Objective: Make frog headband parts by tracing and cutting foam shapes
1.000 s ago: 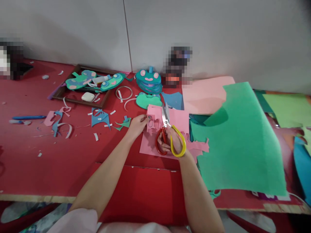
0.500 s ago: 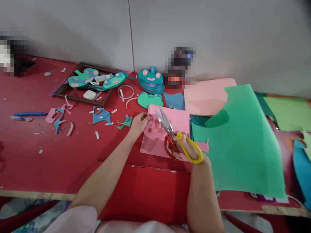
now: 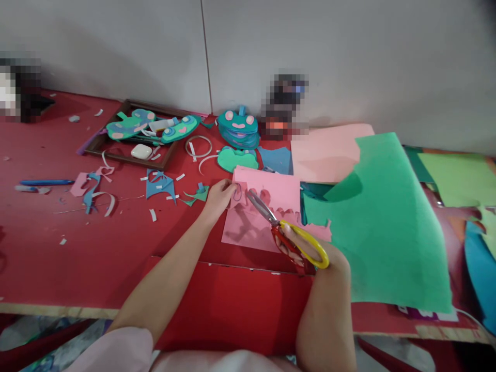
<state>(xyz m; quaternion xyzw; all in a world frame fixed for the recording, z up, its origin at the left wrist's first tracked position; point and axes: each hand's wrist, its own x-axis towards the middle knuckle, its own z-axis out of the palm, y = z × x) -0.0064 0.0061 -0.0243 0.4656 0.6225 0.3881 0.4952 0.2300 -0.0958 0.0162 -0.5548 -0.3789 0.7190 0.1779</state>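
Observation:
My left hand [image 3: 220, 197] pinches the left edge of a pink felt sheet [image 3: 277, 185], beside a dark oval outline drawn on it. The sheet has a scalloped, cut-out lower edge, and a second pink piece [image 3: 236, 233] lies beneath. In my right hand [image 3: 297, 242] are scissors [image 3: 304, 243] with one yellow and one red handle. Their blades are nearly together and point up and left, with the tips close to the oval outline. Whether the blades touch the felt I cannot tell.
A large green felt sheet [image 3: 391, 232] lies right of my right hand, with a peach sheet [image 3: 325, 152] behind it. Green frog-like felt pieces [image 3: 237, 124] stand by the wall. Further left are a brown frame [image 3: 127, 161], a blue pen [image 3: 46, 182] and scattered scraps.
The scissor blades were spread apart and are now almost together. My right hand has shifted slightly right and down. My left hand keeps its pinch on the felt.

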